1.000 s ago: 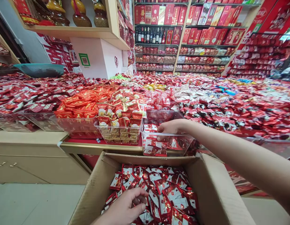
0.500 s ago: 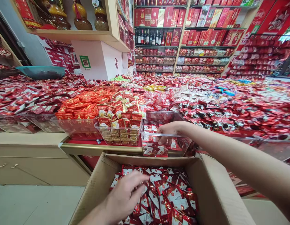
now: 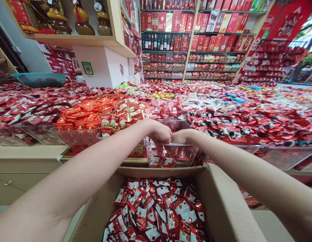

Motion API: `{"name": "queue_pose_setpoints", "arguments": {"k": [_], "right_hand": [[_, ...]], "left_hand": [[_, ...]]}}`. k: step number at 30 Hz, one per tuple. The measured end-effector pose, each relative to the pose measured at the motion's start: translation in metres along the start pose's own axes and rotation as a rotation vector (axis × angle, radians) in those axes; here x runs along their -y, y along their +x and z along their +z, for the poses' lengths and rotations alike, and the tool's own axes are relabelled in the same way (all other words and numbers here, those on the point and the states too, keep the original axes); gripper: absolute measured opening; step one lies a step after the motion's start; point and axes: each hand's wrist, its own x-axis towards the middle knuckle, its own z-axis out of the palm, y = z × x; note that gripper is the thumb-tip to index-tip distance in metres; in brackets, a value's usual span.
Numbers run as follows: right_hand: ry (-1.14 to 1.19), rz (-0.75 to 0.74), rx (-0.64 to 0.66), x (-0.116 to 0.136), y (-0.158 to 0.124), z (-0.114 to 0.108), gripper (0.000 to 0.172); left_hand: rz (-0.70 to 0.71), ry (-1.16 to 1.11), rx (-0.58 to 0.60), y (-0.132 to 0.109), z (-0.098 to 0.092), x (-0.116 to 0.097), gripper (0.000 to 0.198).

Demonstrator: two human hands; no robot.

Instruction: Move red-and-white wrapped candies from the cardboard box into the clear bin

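Observation:
Both my hands reach into a clear plastic bin [image 3: 156, 146] on the counter, which holds red-and-white candy packets [image 3: 156, 159]. My left hand [image 3: 161, 132] is inside it with fingers curled, and whatever they hold is hidden. Beside it, almost touching, my right hand [image 3: 180, 137] points downward, its fingers bent together among the packets behind the clear wall. What the right fingers grip cannot be made out. Below my arms stands an open cardboard box [image 3: 225, 201], with a heap of the same kind of wrapped candies [image 3: 158, 208] in it.
Left of the bin are gold durian candies [image 3: 106, 122] and orange-red packets [image 3: 82, 114] in their own clear bins. Dark red-and-black packets [image 3: 221, 126] spread to the right. A teal bowl [image 3: 40, 80] sits on the far left heap. Stocked shelves [image 3: 168, 33] line the back.
My left hand has moved from above the candies in the box, forward and up into the clear bin beside my right hand. My right hand has stayed in the bin. The view has shifted slightly.

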Motion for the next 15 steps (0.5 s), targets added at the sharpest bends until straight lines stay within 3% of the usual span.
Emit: {"name": "queue_pose_setpoints", "arguments": {"k": [5,15], "right_hand": [[0.006,0.010,-0.008,0.004,-0.005,0.001,0.030],[0.108,-0.161,0.070,0.000,-0.003,-0.001,0.038]], "left_hand": [[-0.017,-0.120,0.146,0.011,0.000,0.011,0.032],[-0.230,-0.155,0.369,0.024,0.000,0.024,0.033]]}}
